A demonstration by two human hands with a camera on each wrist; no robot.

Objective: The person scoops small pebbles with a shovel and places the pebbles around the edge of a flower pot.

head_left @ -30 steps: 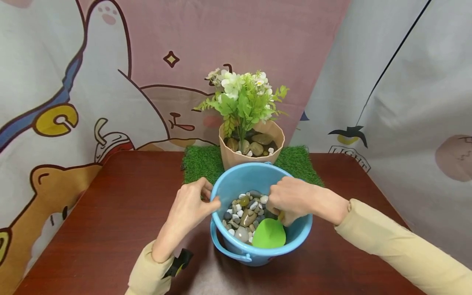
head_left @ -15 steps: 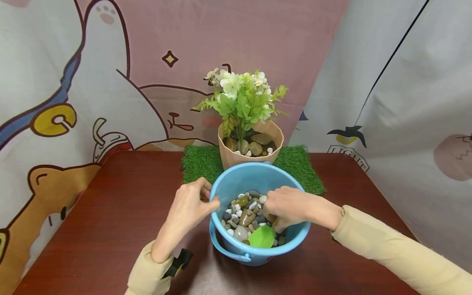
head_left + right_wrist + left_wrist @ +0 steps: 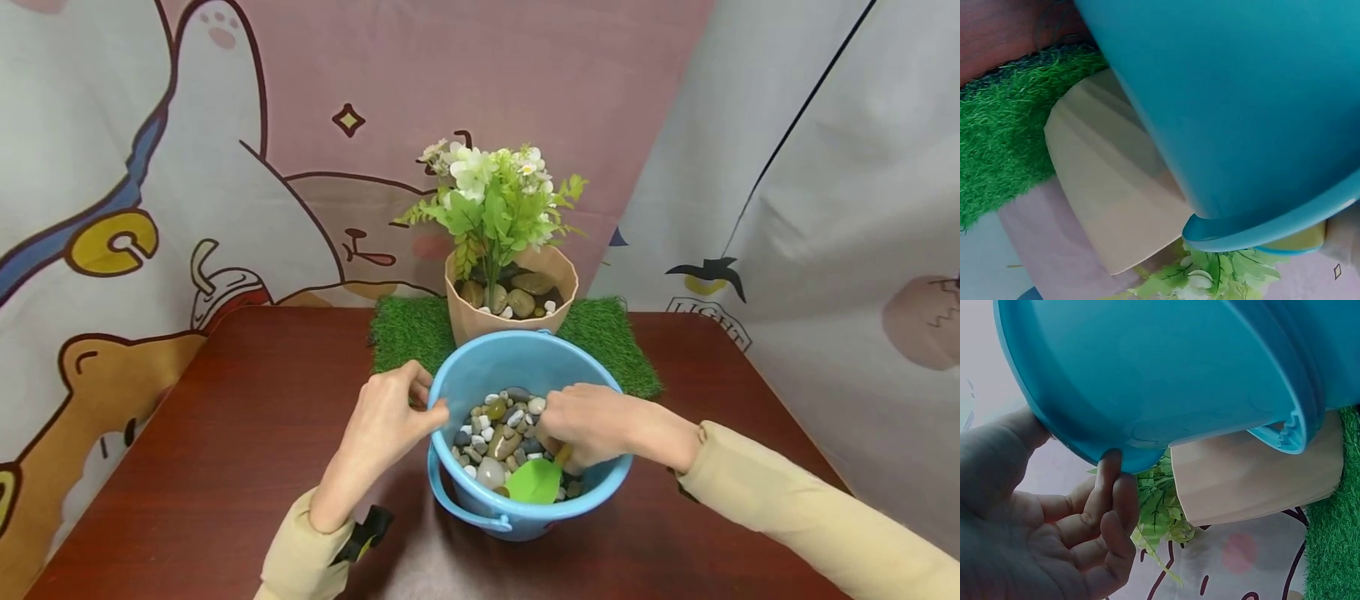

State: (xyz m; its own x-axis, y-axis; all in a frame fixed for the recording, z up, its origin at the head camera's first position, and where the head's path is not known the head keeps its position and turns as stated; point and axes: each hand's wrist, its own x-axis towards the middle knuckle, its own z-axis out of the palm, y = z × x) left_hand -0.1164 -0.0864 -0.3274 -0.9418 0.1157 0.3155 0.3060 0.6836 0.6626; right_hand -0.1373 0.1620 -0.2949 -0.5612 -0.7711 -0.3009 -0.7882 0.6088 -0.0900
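A light blue bucket [image 3: 525, 525] stands on the table, tilted slightly in view, with several mixed pebbles [image 3: 506, 442] at its bottom. My left hand [image 3: 386, 425] pinches the bucket's left rim between thumb and fingers; the left wrist view shows the fingertips on the rim. Inside the bucket, my right hand [image 3: 588, 425] grips the yellow handle of a toy shovel. The shovel's green blade [image 3: 534, 482] lies against the pebbles near the front wall. From the right wrist, the bucket wall hides most of that hand, though the yellow handle [image 3: 1300, 240] shows past the rim.
Right behind the bucket is a beige flowerpot [image 3: 480, 325] with white flowers [image 3: 472, 171] and stones, on a green turf mat [image 3: 412, 333]. The brown table [image 3: 285, 417] extends on both sides. A printed cloth [image 3: 525, 75] hangs behind it.
My right hand has moved down and slightly left inside the bucket, bringing the green blade lower and leftward over the pebbles. My left hand keeps its place on the rim.
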